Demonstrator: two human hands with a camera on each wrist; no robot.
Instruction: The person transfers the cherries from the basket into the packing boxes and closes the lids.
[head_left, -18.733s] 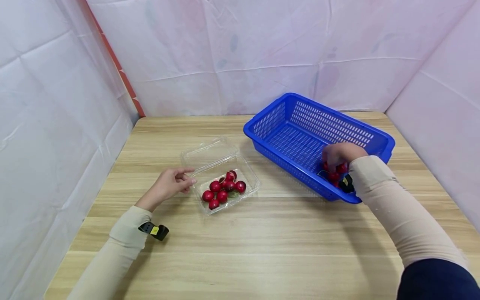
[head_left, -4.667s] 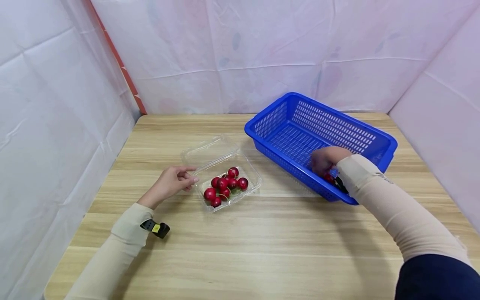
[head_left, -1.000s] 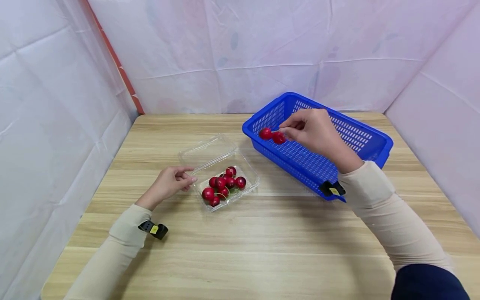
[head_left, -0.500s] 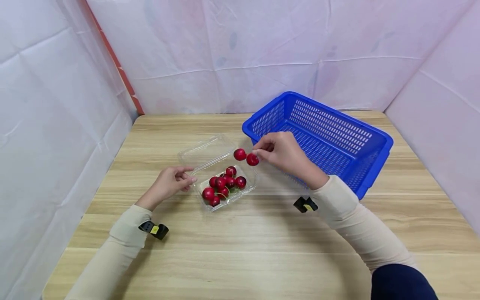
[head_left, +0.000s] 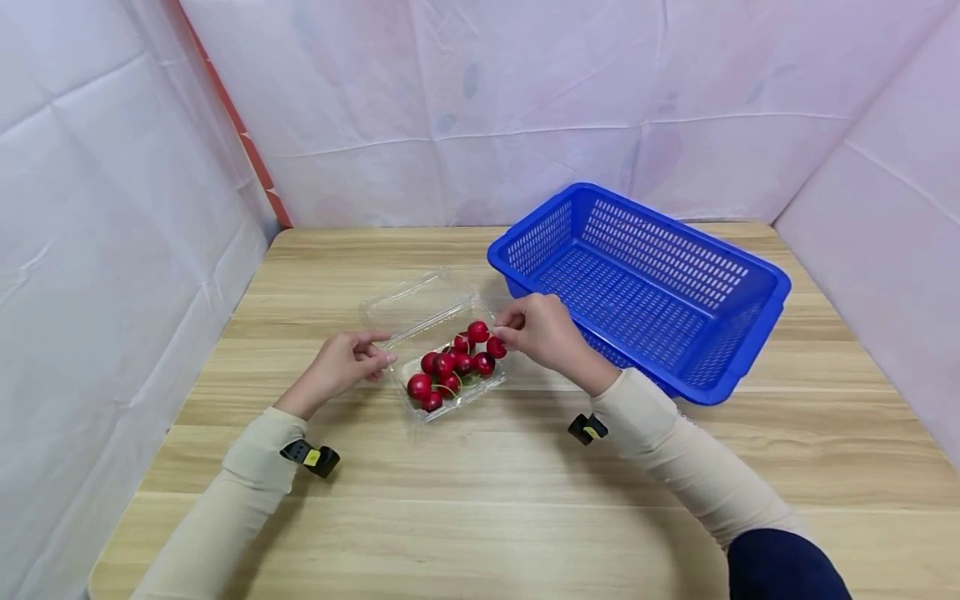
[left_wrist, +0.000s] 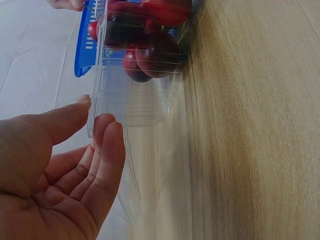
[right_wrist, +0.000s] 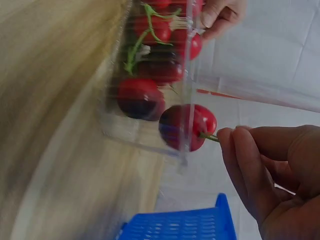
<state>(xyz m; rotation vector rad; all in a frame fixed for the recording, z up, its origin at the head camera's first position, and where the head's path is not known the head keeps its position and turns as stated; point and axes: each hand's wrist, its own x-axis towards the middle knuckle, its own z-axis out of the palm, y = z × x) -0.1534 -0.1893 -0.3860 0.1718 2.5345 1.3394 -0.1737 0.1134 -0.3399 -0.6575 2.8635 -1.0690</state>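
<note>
A clear plastic clamshell box (head_left: 408, 343) lies with its lid folded back on the table. Several dark red cherries (head_left: 444, 365) with green stems sit inside. My left hand (head_left: 337, 368) pinches the box's left rim between thumb and fingers; the left wrist view shows this rim (left_wrist: 97, 85) up close. Over the box's right end, my right hand (head_left: 551, 337) holds a pair of cherries (head_left: 496, 347) by the stem (right_wrist: 211, 137). The held pair hangs at the rim, close above the others; whether it touches them I cannot tell.
A blue perforated plastic basket (head_left: 652, 350) stands at the back right, its near side close to my right wrist. The wooden table (head_left: 450, 517) is walled by white sheeting (head_left: 525, 100) at the back and sides. Each wrist carries a small black camera (head_left: 322, 461).
My right hand reached into the basket, lifted out a cherry pair, and carried it left and down to the box. The box held fewer cherries earliest on. My left hand has stayed put.
</note>
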